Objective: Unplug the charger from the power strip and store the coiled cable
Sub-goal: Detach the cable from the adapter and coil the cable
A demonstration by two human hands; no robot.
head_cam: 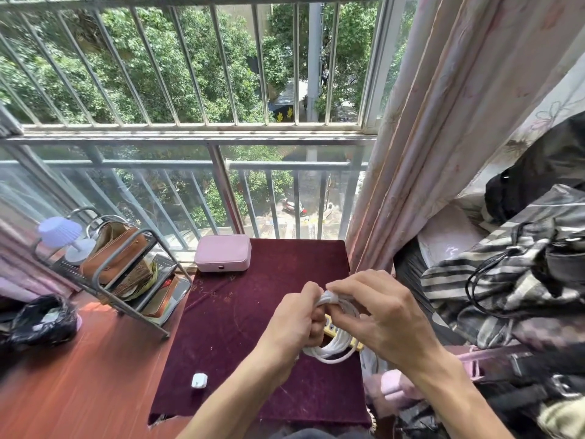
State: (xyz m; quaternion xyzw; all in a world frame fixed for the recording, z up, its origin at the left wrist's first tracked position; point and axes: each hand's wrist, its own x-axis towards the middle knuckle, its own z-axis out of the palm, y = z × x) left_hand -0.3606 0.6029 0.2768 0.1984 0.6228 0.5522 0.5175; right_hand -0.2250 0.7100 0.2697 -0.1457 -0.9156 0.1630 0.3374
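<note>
Left hand (297, 318) gripping the white cable (332, 346) coil above the maroon cloth (240, 312); right hand (376, 315) pinching its top, probably securing the wrap; charger (199, 380) already lying unplugged beside.

likely home: curtain (427, 137), barred window (190, 74)

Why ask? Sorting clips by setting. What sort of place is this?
Probably an upstairs home: a barred window over treetops and a street, a curtain, a cloth-covered table.
</note>
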